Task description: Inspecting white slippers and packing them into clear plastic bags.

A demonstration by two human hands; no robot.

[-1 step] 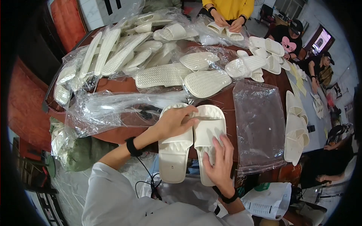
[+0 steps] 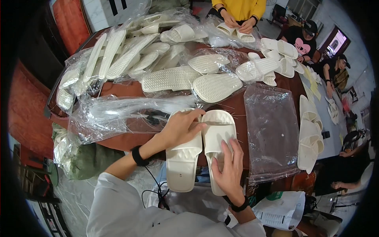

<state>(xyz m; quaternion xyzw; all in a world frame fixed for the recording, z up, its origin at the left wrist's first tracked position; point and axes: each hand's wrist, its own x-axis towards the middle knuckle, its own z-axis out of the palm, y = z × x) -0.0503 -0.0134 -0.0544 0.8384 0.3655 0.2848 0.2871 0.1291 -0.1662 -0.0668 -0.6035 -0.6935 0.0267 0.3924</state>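
Observation:
A pair of cream slippers lies side by side at the table's near edge, toes away from me, heels jutting past the edge. My left hand (image 2: 181,128) rests across the strap of the left slipper (image 2: 181,170), covering much of its upper part. Its fingers reach toward the gap between the two, thumb apart from the forefinger. On the right slipper (image 2: 218,136), my right hand (image 2: 230,170) lies lightly over the strap's edge and the footbed's side, fingers spread. Neither hand is closed round a slipper, though some fingertips are hard to see.
A flat clear plastic bag (image 2: 272,134) lies right of the pair, with more stacked slippers (image 2: 310,134) beyond. Bagged slippers (image 2: 169,79) pile up behind. Crumpled clear film (image 2: 114,114) covers the left. Across the table, a person in yellow (image 2: 239,10) handles slippers.
My right hand has shifted very slightly to the left on the right slipper. The slippers and my left hand are nearly unchanged.

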